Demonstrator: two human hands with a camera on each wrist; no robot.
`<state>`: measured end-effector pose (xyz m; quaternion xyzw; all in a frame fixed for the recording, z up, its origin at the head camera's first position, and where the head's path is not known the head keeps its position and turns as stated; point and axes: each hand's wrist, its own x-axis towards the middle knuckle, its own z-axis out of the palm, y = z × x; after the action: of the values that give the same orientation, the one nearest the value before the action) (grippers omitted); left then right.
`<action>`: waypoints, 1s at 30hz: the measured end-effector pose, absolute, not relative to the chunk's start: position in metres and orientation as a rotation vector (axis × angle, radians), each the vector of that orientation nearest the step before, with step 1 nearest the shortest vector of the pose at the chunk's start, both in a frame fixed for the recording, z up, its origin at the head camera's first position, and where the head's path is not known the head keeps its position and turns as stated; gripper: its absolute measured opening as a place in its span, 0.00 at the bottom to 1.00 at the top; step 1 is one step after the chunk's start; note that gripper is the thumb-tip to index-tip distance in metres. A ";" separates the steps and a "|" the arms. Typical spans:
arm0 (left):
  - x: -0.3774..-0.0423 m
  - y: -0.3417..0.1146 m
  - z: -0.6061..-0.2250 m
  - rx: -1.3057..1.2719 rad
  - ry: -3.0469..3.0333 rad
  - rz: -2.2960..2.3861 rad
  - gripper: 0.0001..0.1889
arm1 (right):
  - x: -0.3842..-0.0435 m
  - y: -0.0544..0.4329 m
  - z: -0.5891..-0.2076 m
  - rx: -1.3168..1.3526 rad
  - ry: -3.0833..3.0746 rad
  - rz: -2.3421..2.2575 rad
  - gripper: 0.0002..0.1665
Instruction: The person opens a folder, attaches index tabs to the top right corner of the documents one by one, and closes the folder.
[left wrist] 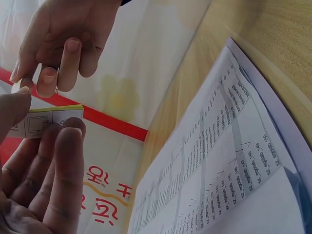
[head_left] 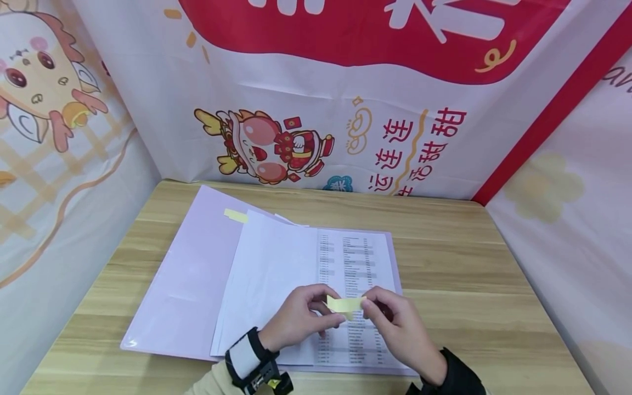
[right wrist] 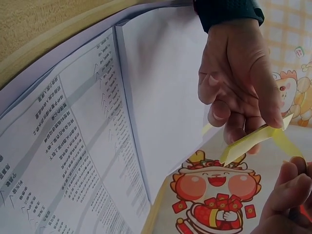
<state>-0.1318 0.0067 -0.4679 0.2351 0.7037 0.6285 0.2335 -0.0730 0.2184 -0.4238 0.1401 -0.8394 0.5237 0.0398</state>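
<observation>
Between thumb and fingers, my left hand (head_left: 298, 315) holds a small pad of yellow sticky notes (right wrist: 243, 146), whose printed backing faces the left wrist view. My right hand (head_left: 402, 329) pinches the far end of a yellow sticky note (head_left: 346, 304), which curves away from the pad and bridges the two hands. Both hands are over the printed page (head_left: 355, 258) of an opened lilac folder (head_left: 178, 291). That page carries a table of text rows with pen ticks. To its left a blank white sheet (head_left: 269, 258) is turned over.
Another yellow sticky note (head_left: 236, 215) juts out from the top left edge of the turned sheets. The folder lies on a wood-grain table (head_left: 459, 285). Printed cloth (head_left: 306, 82) hangs at the back and along both sides. A strapped device (head_left: 254, 362) sits on my left wrist.
</observation>
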 end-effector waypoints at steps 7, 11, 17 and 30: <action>-0.133 0.005 -0.469 0.641 1.909 1.799 0.13 | -0.073 0.220 -0.425 0.316 -2.643 1.576 0.10; -0.133 0.005 -0.470 0.642 1.893 1.812 0.12 | -0.072 0.221 -0.425 0.277 -2.660 1.523 0.10; -0.135 0.005 -0.470 0.661 1.877 1.823 0.11 | -0.071 0.222 -0.420 0.272 -2.642 1.481 0.10; -0.135 0.002 -0.471 0.673 1.860 1.827 0.10 | -0.064 0.228 -0.402 0.334 -2.587 1.458 0.11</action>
<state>-0.1347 0.0019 -0.4712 0.2435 0.6735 0.6615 0.2227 -0.0639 0.2283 -0.4016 0.1114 -0.8633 0.4863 0.0765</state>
